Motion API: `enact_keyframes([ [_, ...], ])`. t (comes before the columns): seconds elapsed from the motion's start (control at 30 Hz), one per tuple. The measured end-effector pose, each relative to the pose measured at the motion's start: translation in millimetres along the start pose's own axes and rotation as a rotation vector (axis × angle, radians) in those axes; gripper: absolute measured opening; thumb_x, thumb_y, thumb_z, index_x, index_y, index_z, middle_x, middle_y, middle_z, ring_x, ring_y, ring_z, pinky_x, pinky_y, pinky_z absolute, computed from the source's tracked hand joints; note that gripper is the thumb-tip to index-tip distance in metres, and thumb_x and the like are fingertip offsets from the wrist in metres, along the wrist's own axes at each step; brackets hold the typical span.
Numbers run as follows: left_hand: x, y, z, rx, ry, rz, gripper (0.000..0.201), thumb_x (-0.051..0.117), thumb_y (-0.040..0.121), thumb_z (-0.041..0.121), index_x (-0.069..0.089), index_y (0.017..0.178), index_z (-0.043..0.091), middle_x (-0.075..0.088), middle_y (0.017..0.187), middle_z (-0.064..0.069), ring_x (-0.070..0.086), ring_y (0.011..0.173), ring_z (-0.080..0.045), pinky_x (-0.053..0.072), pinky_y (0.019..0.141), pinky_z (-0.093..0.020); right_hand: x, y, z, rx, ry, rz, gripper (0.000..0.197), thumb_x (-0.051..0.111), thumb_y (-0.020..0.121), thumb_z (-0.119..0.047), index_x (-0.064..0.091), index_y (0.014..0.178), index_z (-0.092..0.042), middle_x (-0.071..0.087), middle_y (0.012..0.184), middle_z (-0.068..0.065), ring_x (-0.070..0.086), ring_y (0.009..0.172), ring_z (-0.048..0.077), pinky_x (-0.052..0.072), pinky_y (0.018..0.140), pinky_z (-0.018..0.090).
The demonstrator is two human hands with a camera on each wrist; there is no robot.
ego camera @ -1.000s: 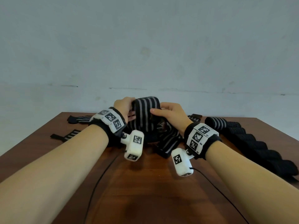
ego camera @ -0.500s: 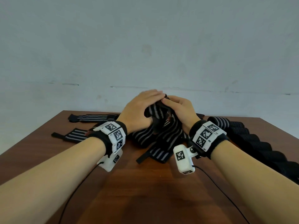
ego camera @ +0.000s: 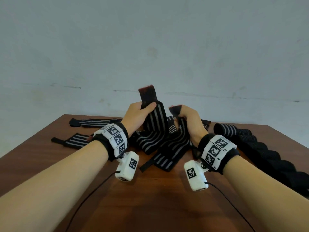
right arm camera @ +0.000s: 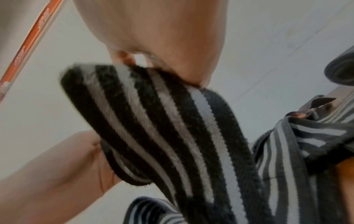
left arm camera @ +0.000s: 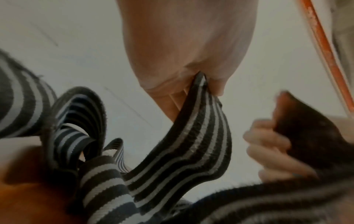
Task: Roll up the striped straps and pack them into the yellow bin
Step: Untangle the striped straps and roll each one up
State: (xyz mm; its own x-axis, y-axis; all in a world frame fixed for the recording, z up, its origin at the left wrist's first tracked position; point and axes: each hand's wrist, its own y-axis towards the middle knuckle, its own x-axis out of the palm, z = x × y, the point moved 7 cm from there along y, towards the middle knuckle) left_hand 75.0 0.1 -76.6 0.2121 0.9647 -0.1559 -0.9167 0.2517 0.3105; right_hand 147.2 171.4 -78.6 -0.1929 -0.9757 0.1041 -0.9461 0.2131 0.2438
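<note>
A heap of black straps with grey stripes (ego camera: 160,146) lies mid-table. My left hand (ego camera: 142,113) grips one striped strap (ego camera: 156,124) near its plain black end, which sticks up above the fist; the strap (left arm camera: 193,145) hangs down to the heap. My right hand (ego camera: 187,118) pinches the dark end of a second strap (ego camera: 181,131) just to the right; that strap (right arm camera: 162,121) runs from the fingers in the right wrist view. Rolled straps (ego camera: 225,129) lie in a row at the right. The yellow bin is not in view.
Two flat straps (ego camera: 93,122) (ego camera: 75,141) lie on the wooden table (ego camera: 150,198) at the back left. The row of dark rolls (ego camera: 267,158) runs along the right edge. A pale wall stands behind the table. Cables trail from both wrist cameras.
Both hands were pressed together over the heap; now they have parted and risen, the left lifting one strap end upright and the right pulling another end up beside it.
</note>
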Motion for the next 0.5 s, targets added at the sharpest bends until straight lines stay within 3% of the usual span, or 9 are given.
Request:
enact_keyframes([
  [0.07,8.7,-2.0,6.7,0.084,0.05,-0.041,0.02,0.061,0.103,0.025,0.073,0.116,0.013,0.076,0.108,-0.002,0.072,0.1,-0.013,0.055,0.085,-0.022,5.3,1.8,-12.6,-0.072,-0.064,-0.027,0.021,0.052,0.096,-0.002,0.07,0.106,0.004,0.075,0.085,0.01,0.071,0.078,0.015,0.057,0.077,0.032],
  [0.1,12.7,-3.3,9.6,0.106,0.026,-0.061,0.019,0.061,0.104,0.023,0.073,0.116,0.014,0.076,0.107,0.0,0.072,0.099,-0.01,0.055,0.085,-0.022,7.5,3.2,-20.3,-0.112,-0.087,-0.021,0.016,0.056,0.096,-0.002,0.069,0.104,0.002,0.074,0.092,0.014,0.071,0.086,0.018,0.058,0.085,0.036],
  [0.17,19.3,-9.6,16.4,0.102,-0.066,-0.087,0.016,0.059,0.105,0.025,0.073,0.108,0.018,0.076,0.101,0.002,0.072,0.091,-0.006,0.056,0.082,-0.021,10.9,6.0,-33.7,-0.185,-0.147,0.011,0.005,0.063,0.097,-0.007,0.067,0.095,-0.008,0.073,0.085,0.006,0.07,0.083,0.018,0.058,0.083,0.035],
  [0.23,25.2,-16.0,21.7,0.055,-0.155,-0.099,0.024,0.052,0.108,0.033,0.072,0.106,0.02,0.077,0.103,-0.001,0.074,0.097,-0.014,0.057,0.084,-0.025,10.0,10.6,-42.0,-0.242,-0.222,0.064,0.003,0.069,0.096,-0.014,0.068,0.093,-0.014,0.075,0.086,0.005,0.073,0.084,0.02,0.06,0.086,0.039],
  [0.3,31.8,-20.9,26.1,0.011,-0.236,-0.134,0.043,0.038,0.11,0.047,0.073,0.113,0.021,0.078,0.112,-0.004,0.073,0.107,-0.019,0.057,0.092,-0.029,7.5,14.6,-47.1,-0.304,-0.277,0.107,0.005,0.073,0.094,-0.019,0.069,0.091,-0.021,0.076,0.092,0.005,0.073,0.093,0.021,0.058,0.095,0.043],
  [0.37,35.9,-23.2,30.6,0.023,-0.249,-0.168,0.054,0.031,0.107,0.057,0.072,0.119,0.024,0.077,0.116,-0.003,0.073,0.11,-0.014,0.056,0.097,-0.028,6.6,15.5,-50.6,-0.351,-0.324,0.143,0.007,0.076,0.092,-0.021,0.07,0.091,-0.024,0.076,0.09,-0.002,0.072,0.094,0.011,0.058,0.094,0.036],
  [0.43,37.3,-24.3,36.7,0.125,-0.137,-0.17,0.036,0.05,0.105,0.046,0.07,0.12,0.021,0.077,0.113,-0.001,0.074,0.103,-0.009,0.056,0.091,-0.025,6.2,14.2,-53.8,-0.37,-0.305,0.169,0.005,0.077,0.091,-0.021,0.072,0.094,-0.021,0.075,0.088,-0.005,0.072,0.09,0.005,0.058,0.089,0.029],
  [0.5,35.6,-23.2,42.3,0.193,-0.042,-0.129,0.019,0.066,0.1,0.026,0.07,0.116,0.016,0.077,0.107,-0.001,0.074,0.097,-0.008,0.055,0.087,-0.025,7.6,10.5,-56.6,-0.397,-0.264,0.201,0.009,0.077,0.091,-0.022,0.072,0.099,-0.02,0.076,0.091,-0.006,0.073,0.086,0.008,0.059,0.086,0.031],
])
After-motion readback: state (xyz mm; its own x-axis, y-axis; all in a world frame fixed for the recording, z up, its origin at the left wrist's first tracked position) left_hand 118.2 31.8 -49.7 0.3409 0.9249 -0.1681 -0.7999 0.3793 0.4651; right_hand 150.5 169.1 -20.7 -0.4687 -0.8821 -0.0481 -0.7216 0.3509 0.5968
